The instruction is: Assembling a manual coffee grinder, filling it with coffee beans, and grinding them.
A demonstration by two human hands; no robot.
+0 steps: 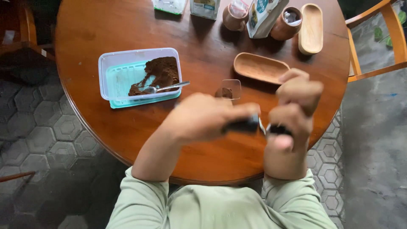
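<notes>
Black and small, a dark thing (pixel 243 126) pinched tight in the left hand (pixel 203 118), with a second dark piece (pixel 277 129) gripped in the closed right hand (pixel 294 106). Both fists curled shut around their pieces, ends almost touching, a thin pale bit showing between them. Too blurred to tell what kind of thing. Looks hard and stiff, light enough for fingertips, maybe a bit slippery, so best held around the thick dark middle, not the thin pale end.

Just past the fingers, a small clear cup (pixel 228 90) with a little brown powder inside. Just beyond the right knuckles, a long wooden dish (pixel 259 68). Far off to the left of the left hand, a clear plastic tub (pixel 111 68) on a teal lid, holding a heap of brown powder (pixel 159 74) and a metal spoon (pixel 165 87). Farther away still, at the far edge, two round brown pots (pixel 285 25), some packets (pixel 263 12) and another wooden dish (pixel 310 29). Under all of it, a round wooden table (pixel 106 127). Nearest the camera, pale green sleeves.
</notes>
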